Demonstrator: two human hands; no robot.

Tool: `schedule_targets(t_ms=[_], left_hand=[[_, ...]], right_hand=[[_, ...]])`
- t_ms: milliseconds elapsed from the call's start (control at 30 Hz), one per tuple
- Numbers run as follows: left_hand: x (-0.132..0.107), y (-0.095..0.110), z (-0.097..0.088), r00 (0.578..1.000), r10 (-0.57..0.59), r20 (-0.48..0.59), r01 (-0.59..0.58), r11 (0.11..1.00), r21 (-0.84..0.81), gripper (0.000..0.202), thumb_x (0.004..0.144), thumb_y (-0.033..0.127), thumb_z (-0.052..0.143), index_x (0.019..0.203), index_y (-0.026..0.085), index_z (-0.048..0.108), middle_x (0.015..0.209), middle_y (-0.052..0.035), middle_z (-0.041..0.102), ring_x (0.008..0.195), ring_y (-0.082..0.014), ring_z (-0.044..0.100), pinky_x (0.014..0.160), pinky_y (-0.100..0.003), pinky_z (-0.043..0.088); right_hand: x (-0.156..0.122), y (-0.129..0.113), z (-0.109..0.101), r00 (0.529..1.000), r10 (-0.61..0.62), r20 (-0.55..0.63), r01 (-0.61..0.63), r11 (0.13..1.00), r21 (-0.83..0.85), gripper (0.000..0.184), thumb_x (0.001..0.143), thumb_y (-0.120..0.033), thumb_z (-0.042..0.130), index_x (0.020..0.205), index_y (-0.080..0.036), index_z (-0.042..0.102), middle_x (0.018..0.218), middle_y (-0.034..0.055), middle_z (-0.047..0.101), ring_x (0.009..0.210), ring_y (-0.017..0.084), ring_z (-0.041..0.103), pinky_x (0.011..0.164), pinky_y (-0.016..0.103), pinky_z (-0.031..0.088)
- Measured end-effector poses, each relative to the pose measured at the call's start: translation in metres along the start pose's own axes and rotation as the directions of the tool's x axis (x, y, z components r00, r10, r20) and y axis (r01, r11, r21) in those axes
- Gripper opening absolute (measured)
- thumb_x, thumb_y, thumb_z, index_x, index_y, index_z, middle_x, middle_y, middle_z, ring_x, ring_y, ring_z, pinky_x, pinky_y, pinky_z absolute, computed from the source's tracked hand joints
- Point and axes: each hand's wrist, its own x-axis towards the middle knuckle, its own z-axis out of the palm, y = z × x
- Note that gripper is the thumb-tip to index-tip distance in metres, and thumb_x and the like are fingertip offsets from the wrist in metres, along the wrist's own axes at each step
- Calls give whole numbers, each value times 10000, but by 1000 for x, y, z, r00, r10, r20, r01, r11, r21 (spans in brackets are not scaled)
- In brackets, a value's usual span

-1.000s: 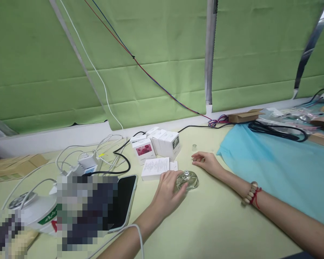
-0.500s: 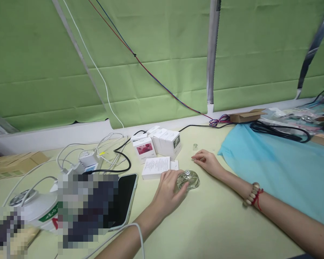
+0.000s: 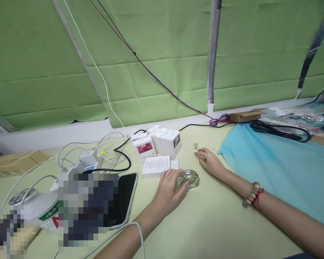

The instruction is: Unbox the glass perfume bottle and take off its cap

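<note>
My left hand [image 3: 169, 190] rests on the table with its fingers wrapped round a rounded clear glass bottle [image 3: 189, 180] with a small neck on top. My right hand [image 3: 209, 160] lies flat on the table a little further back, fingers stretched toward a small silver cap [image 3: 195, 146] just beyond the fingertips. It holds nothing. A bead bracelet with a red cord [image 3: 252, 194] is on the right wrist. A white box lying flat [image 3: 156, 166] sits just left of the bottle.
Several small white boxes [image 3: 162, 142] stand behind the bottle. A phone [image 3: 124, 199], a white charger with tangled cables [image 3: 88, 163] and a round white device [image 3: 36, 210] lie at the left. A blue cloth [image 3: 280, 169] covers the right side, with a black cable [image 3: 278, 130] on it.
My right hand has slid a little further back toward the silver cap. The left hand stays on the bottle.
</note>
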Motion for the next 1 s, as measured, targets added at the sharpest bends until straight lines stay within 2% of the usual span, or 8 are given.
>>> schedule_targets(t_ms=[133,233,333,500,733,1000], left_hand=[[0,0,0,1000,3,3,-3,1000,-5,232,909,312,460,1112,204,484,1055,-40,572,974,-200,453,857,-359,371],[0,-1,0,1000,-7,8,7,1000,-7,236,906,315,466,1117,211,481,1060,-33,571,983,-198,448,865,-356,366],[0,-2,1,1000,-13,9,13,1000,-5,233,905,313,466,1116,216,477,1065,-26,569,991,-195,445,868,-352,366],[0,-2,0,1000,0,3,0,1000,2,237,908,314,464,1122,212,478,1069,-34,571,993,-200,456,871,-359,370],[1,0,-1,1000,16,-2,-16,1000,5,234,909,307,461,1117,201,480,1062,-47,580,978,-202,477,862,-368,379],[0,0,-1,1000,19,-12,-19,1000,24,230,903,299,469,1112,202,480,1049,-45,581,962,-199,480,840,-356,391]], right_hand=[[-1,-3,-1,999,32,-23,-31,999,40,380,769,-31,482,1109,-106,636,1212,127,476,991,188,559,870,312,454],[-1,-7,-3,999,30,-42,-28,999,40,325,747,-38,506,1010,-137,671,1058,97,522,959,187,544,865,310,445],[-2,-10,-4,999,44,15,-44,998,34,260,772,-73,500,949,-138,678,964,75,563,950,193,532,873,318,433],[-1,-9,-3,996,24,82,-21,999,-39,316,814,-106,473,1080,-119,642,1125,77,578,1076,211,488,967,360,368],[-3,-17,-7,984,49,173,-14,981,-194,403,894,-153,377,1265,-97,523,1335,85,479,1252,203,387,1024,383,290],[-2,-9,-2,970,-2,242,44,985,-168,467,880,-112,326,1314,-161,492,1403,59,408,1309,161,336,1074,361,230]])
